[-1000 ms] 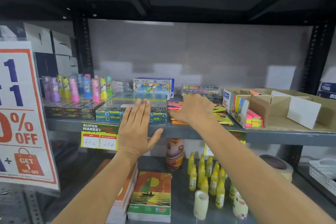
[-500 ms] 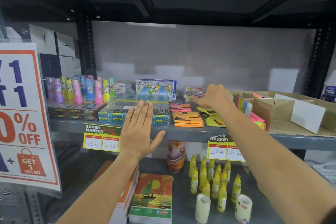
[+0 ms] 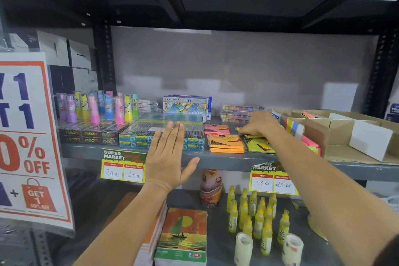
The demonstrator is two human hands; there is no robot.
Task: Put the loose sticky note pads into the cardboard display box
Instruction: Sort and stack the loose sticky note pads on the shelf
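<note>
On the middle shelf lie loose sticky note pads: a pink pad (image 3: 216,129), an orange stack (image 3: 226,144) and a yellow stack (image 3: 260,144). My right hand (image 3: 260,124) rests on the top yellow pad, fingers curled down around its far left edge. The cardboard display box (image 3: 343,124) stands to the right, with pink and green pads (image 3: 311,142) in its front corner. My left hand (image 3: 168,157) hovers flat and open in front of the shelf edge, holding nothing.
Pen packs (image 3: 164,134), neon boxes (image 3: 90,136) and upright coloured tubes (image 3: 97,108) fill the shelf's left half. Pastel boxes (image 3: 186,106) stand behind. Below are glue bottles (image 3: 257,216), tape rolls (image 3: 244,248) and notebooks (image 3: 183,235). A sale poster (image 3: 26,140) hangs at left.
My right hand travelled right to the display box, then came back left and down onto the yellow pads. My left hand has stayed flat and open in place.
</note>
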